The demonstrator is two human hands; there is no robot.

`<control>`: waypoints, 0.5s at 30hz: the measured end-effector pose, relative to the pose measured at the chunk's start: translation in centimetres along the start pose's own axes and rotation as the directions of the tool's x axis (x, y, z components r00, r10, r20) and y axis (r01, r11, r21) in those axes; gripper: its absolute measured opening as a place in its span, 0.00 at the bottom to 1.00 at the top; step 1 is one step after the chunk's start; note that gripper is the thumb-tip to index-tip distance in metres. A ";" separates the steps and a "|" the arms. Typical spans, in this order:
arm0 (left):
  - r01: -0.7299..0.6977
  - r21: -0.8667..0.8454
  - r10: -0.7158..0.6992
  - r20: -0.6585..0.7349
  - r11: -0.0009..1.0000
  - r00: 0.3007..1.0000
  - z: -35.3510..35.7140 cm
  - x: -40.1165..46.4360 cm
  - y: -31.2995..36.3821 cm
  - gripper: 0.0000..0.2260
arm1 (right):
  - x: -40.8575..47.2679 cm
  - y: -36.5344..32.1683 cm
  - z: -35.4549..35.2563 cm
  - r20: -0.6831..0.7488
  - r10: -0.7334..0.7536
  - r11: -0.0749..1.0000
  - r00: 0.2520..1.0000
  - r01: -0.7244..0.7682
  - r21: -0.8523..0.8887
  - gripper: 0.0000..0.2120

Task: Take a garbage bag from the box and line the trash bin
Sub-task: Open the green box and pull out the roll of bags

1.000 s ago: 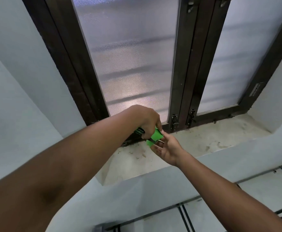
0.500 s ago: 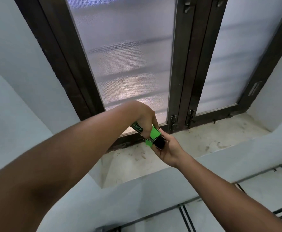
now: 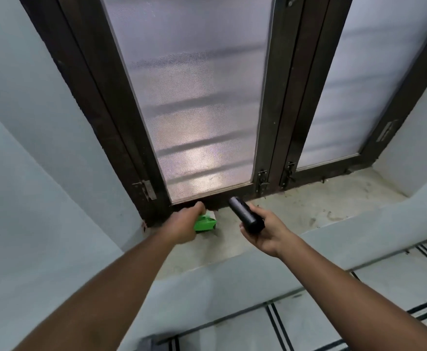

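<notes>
- One black bag roll [image 3: 245, 216] is held out of the box, gripped by the right hand [image 3: 265, 230].
- The green box [image 3: 205, 222] is clasped on the sill [image 3: 308, 211] by the left hand [image 3: 184, 224].
- Unrolling and bin lining are judged outstanding; no bin is seen.

The left hand [image 3: 185, 225] hides most of the green box [image 3: 205, 223].

Two bare forearms enter the view from the bottom edge, one from about 7 o'clock and one from about 5 o'clock, both narrowing toward the wrists near the centre. No sleeve, cuff or glove covers either arm as far as the frame shows. The left hand [image 3: 186, 228] is bare, with no ring, watch or band visible on it or its wrist. The right hand [image 3: 264, 234] is likewise bare, its wrist unadorned. Nothing of the person's clothing appears anywhere in the view.
</notes>
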State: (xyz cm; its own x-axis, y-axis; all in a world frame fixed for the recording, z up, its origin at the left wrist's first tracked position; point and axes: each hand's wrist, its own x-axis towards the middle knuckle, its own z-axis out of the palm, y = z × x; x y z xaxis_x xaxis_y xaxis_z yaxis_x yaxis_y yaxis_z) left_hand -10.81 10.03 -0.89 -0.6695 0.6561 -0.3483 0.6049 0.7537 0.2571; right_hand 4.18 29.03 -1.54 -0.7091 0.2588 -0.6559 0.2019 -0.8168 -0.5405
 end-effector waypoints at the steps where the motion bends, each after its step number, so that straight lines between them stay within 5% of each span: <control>1: 0.014 0.001 -0.014 -0.053 1.000 0.998 1.4 0.2 -0.7 0.27 | -0.1 0.1 0.1 0.017 0.012 1.000 1.000 -0.012 -0.015 0.17; 4: 0.033 -0.074 -0.052 -0.270 0.997 0.961 4.2 -0.2 -1.5 0.33 | -0.4 0.3 0.7 0.079 0.041 0.999 0.996 -0.038 -0.036 0.16; 6: -0.045 -0.132 -0.021 -0.463 0.990 0.886 5.2 -0.7 -0.7 0.26 | -0.3 0.5 1.1 0.099 0.054 0.997 0.994 -0.049 -0.051 0.14; 8: -0.146 -0.394 -0.119 -0.573 0.907 0.811 5.1 -1.4 1.3 0.14 | 0.2 0.9 1.5 0.107 0.042 0.995 0.993 -0.032 -0.094 0.13; 9: -0.176 -0.623 -0.224 -0.509 0.762 0.831 4.6 -1.7 2.6 0.11 | 0.5 1.2 1.7 0.119 0.025 0.992 0.993 -0.010 -0.125 0.11; 11: -0.053 -0.940 -0.293 -0.158 0.337 0.943 3.4 -2.2 4.9 0.13 | 0.8 1.7 2.3 0.155 -0.019 0.975 0.988 0.052 -0.214 0.09; 12: 0.015 -0.984 -0.263 -0.032 0.176 0.964 3.1 -2.3 5.7 0.13 | 0.9 2.0 2.6 0.151 -0.047 0.954 0.987 0.089 -0.285 0.09; 15: 0.082 -0.993 -0.248 0.101 -0.084 0.963 2.9 -2.3 6.4 0.10 | 1.4 2.4 3.4 0.043 -0.163 0.845 0.986 0.163 -0.510 0.08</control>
State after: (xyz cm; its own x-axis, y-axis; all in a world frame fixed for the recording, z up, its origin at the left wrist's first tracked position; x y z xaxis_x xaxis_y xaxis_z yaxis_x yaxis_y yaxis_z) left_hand -4.12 13.23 -1.05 -0.7516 0.4413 -0.4902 -0.5340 0.0292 0.8450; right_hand 1.36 25.65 -1.93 -0.7613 0.3662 -0.5352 0.3997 -0.3849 -0.8319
